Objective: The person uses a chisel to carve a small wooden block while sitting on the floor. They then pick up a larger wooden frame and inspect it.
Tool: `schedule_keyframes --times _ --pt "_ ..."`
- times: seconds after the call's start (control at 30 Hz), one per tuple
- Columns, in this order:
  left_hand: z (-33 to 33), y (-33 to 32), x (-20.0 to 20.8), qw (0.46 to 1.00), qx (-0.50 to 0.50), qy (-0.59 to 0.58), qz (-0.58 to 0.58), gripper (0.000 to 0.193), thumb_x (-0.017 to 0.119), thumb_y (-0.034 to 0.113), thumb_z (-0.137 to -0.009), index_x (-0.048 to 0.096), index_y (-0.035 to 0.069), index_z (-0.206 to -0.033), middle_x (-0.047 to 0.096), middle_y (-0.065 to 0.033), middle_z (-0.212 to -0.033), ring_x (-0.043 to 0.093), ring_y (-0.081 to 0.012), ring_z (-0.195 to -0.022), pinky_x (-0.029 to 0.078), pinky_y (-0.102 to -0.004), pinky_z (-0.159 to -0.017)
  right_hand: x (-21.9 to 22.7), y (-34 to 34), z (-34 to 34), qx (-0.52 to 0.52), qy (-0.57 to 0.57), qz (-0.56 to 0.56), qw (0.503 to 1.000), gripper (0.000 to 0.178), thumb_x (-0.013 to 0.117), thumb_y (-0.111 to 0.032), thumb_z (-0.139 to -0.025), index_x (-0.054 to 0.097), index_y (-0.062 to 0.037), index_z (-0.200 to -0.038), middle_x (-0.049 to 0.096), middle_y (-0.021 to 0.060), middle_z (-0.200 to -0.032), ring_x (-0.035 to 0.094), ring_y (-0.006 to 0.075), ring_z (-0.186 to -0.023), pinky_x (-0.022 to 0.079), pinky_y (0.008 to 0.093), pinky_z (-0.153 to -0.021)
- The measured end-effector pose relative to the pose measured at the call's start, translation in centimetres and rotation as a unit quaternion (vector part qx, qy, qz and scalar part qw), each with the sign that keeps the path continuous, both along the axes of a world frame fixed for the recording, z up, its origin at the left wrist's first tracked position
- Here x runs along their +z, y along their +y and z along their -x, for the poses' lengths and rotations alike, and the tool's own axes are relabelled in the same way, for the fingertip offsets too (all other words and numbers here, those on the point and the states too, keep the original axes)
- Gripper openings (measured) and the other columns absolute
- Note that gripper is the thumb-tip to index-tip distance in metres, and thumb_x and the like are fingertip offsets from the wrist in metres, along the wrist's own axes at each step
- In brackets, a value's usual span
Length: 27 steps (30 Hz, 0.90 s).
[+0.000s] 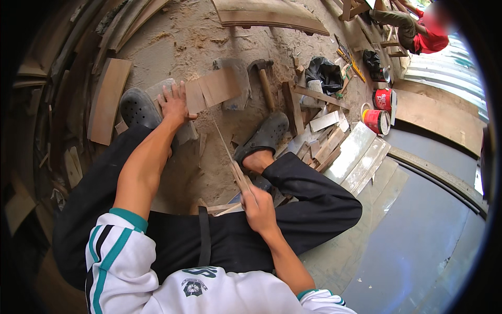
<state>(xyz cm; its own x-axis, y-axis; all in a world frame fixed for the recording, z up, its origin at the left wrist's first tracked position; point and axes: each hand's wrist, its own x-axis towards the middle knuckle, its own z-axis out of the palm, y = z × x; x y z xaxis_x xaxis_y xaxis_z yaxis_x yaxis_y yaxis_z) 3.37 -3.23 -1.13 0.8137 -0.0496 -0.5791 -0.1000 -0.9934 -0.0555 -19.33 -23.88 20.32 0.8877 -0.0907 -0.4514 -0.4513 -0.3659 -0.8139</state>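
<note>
My left hand (175, 104) lies with its fingers spread on the near-left end of a short wooden board (222, 85). Concrete blocks hold the board up off the ground; the far one (240, 98) shows past its right end. In my right hand (257, 206) is the wooden handle of a handsaw (225, 143). Its thin blade points up and away from me to the board's near edge. A dark line crosses the board just above the blade's tip; whether it is a cut or a drawn mark, I cannot tell.
A hammer (266, 86) lies past the far block. Wood offcuts (325, 121) heap up right of my right clog (263, 137). Planks (110, 99) crowd the left side. Paint cans (375, 121) and a black bag (325, 74) stand right; a person in red (433, 39) is at far right.
</note>
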Motion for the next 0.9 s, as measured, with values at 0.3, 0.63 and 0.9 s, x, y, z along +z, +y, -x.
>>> schedule_keyframes --times 0.3,0.63,0.9 --pt "-0.2 -0.7 0.2 1.0 -0.014 -0.003 0.008 0.138 0.079 0.065 -0.062 -0.007 0.013 -0.156 0.011 -0.0176 -0.16 0.005 -0.0485 -0.146 0.014 -0.0667 -0.112 -7.8 0.3 -4.3 -0.003 -0.026 -0.018 0.999 0.03 0.047 -0.02 -0.091 0.052 0.003 -0.072 0.055 0.0234 -0.066 0.056 0.0444 -0.066 0.041 0.0471 -0.06" --pt "-0.2 -0.5 0.4 1.0 -0.006 -0.001 0.003 0.136 0.078 0.066 -0.063 -0.006 0.014 -0.156 0.007 -0.0175 -0.162 0.002 -0.049 -0.146 0.012 -0.0668 -0.113 -3.0 -1.0 -3.8 0.023 -0.018 0.001 1.0 0.029 0.045 -0.019 -0.091 0.053 0.0014 -0.071 0.052 0.0146 -0.058 0.054 0.0264 -0.054 0.04 0.0371 -0.055" --pt "0.0 -0.1 0.5 1.0 -0.005 0.0 -0.006 0.135 0.077 0.067 -0.064 -0.005 0.014 -0.157 0.007 -0.0166 -0.162 0.002 -0.049 -0.146 0.011 -0.0664 -0.113 0.3 -0.4 -1.6 -0.013 0.081 -0.021 0.996 0.033 0.044 -0.021 -0.093 0.053 0.0009 -0.07 0.051 0.0133 -0.056 0.054 0.0272 -0.053 0.04 0.039 -0.054"
